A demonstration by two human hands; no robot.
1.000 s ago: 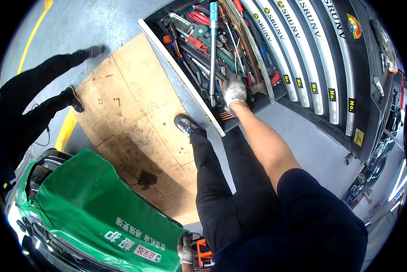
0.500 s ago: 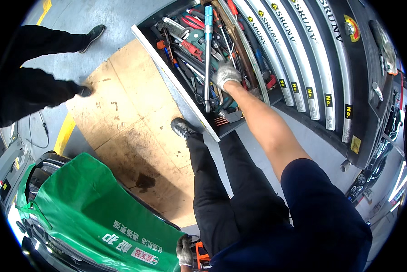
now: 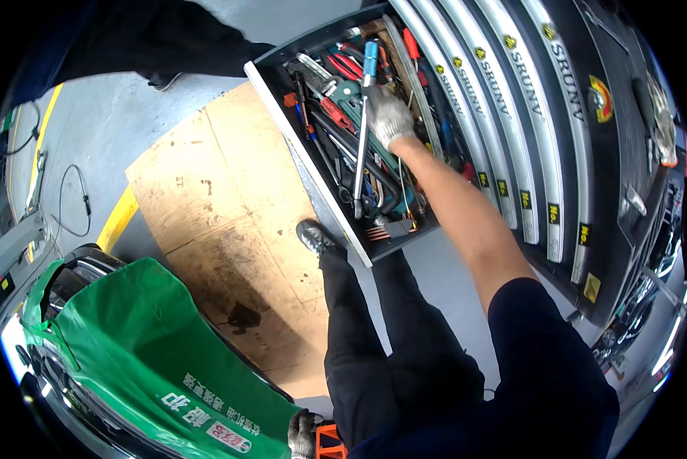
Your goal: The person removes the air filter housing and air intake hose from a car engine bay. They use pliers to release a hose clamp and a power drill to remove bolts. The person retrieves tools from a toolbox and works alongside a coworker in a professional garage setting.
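Note:
An open drawer [image 3: 307,170] full of hand tools lies ahead of me. Across the tools rests a long chrome torque wrench [image 3: 361,157] with a blue handle. My right hand [image 3: 392,118], in a grey-white knit glove, reaches into the drawer, its dark fingertips curled over the shaft just below the handle. Beside it are red-handled pliers [image 3: 345,65] and a red-and-black tool [image 3: 334,113]. At the lower edge, my gloved left hand [image 3: 301,434] has its fingers curled, next to the green cover [image 3: 137,336] and an orange frame [image 3: 330,441]. What it holds, if anything, is hidden.
The tool chest's closed drawers [image 3: 504,115] rise to the right. A stained tan board [image 3: 229,206] covers floor at left. The green cover drapes over a vehicle at lower left. Another person's dark-clothed leg [image 3: 183,38] stands beyond the drawer.
My right hand has moved farther into the drawer, onto the wrench's shaft. The view has shifted, so the drawer sits lower. The other person has moved closer to the drawer.

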